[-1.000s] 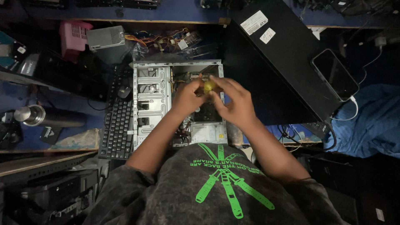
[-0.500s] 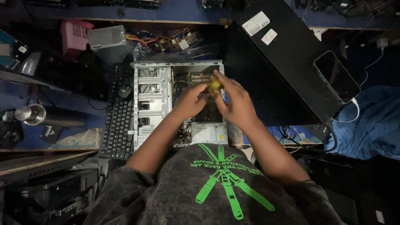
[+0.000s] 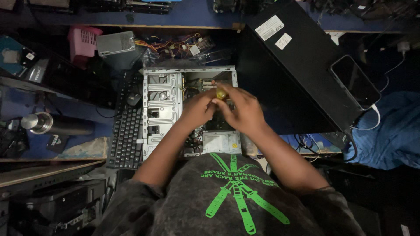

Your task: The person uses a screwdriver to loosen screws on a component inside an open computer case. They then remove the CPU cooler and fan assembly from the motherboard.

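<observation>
Both hands meet over the open computer case (image 3: 164,109), which lies on its side on the blue tabletop (image 3: 26,109). The right hand (image 3: 243,111) is closed around the yellow-handled screwdriver (image 3: 221,94); only the rounded yellow end shows above the fingers, and the shaft is hidden beneath them. The left hand (image 3: 197,109) lies just beside it, touching it, fingers curled in toward the same tool; whether it actually grips the shaft cannot be told.

Beneath and to the left of the left hand runs the case's bare metal drive bay. Just below both hands, toward the person, a silver drive (image 3: 221,142) lies at the edge of the case. Farther left of the left hand a black keyboard (image 3: 127,135) runs alongside the case, and well beyond it a steel flask (image 3: 41,123) lies on its side. Beyond the hands are a grey power supply (image 3: 116,43) and a tangle of coloured wires (image 3: 170,43). To the right of the right hand a black side panel (image 3: 297,74) leans, with a dark phone (image 3: 354,81) resting on it.
</observation>
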